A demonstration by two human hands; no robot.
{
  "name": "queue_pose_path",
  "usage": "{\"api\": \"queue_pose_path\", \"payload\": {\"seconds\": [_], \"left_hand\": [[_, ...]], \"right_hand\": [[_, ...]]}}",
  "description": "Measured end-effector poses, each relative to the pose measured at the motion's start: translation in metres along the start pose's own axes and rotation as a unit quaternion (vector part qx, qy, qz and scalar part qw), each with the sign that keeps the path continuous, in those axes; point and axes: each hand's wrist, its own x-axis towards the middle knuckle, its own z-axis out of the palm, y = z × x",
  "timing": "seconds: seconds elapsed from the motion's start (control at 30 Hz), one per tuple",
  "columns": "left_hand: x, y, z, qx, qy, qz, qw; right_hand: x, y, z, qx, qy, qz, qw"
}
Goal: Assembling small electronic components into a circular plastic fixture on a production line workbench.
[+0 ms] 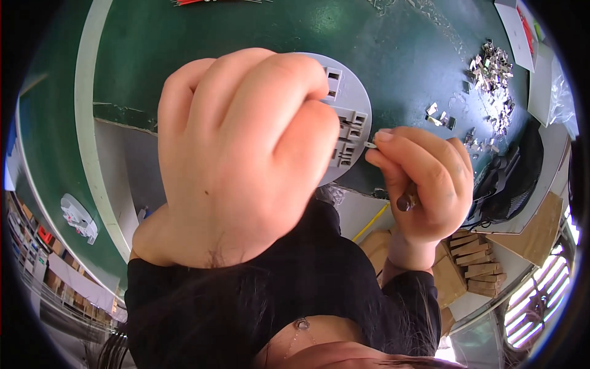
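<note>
My left hand (239, 154) is raised close in front of me, its fingers curled in and thumb pressed against them; anything inside is hidden. Behind it lies a round grey fixture plate (354, 86) on the green table, partly covered by that hand. Raised grey blocks with slots (351, 125) stand on the plate. At the plate's right edge, my right hand (427, 175) pinches a small metal piece (370, 145) between thumb and forefinger. The same hand's curled fingers also hold a dark brown rod (404, 202), whose end shows at the palm.
Small metal pieces (491, 80) lie heaped at the right, with a few loose ones (440, 115) nearer. Red wires (209, 2) lie at the far edge. A black mesh item (510, 175) and cardboard pieces (476, 261) are at the lower right. A pale plastic object (78, 218) sits left.
</note>
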Motion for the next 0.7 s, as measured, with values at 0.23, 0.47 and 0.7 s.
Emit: {"api": "queue_pose_path", "payload": {"seconds": [0.23,0.47,0.7], "left_hand": [[-0.004,-0.005,-0.002,-0.002,-0.009,0.025,1.000],[-0.010,-0.007,-0.004,-0.011,0.012,0.028,0.999],[-0.014,-0.005,-0.004,-0.007,0.022,0.020,1.000]], "right_hand": [[0.010,0.007,-0.005,-0.046,-0.046,-0.065,0.996],[0.014,-0.001,-0.003,-0.067,-0.032,-0.089,0.993],[0.016,-0.005,-0.004,-0.079,-0.031,-0.108,0.990]]}}
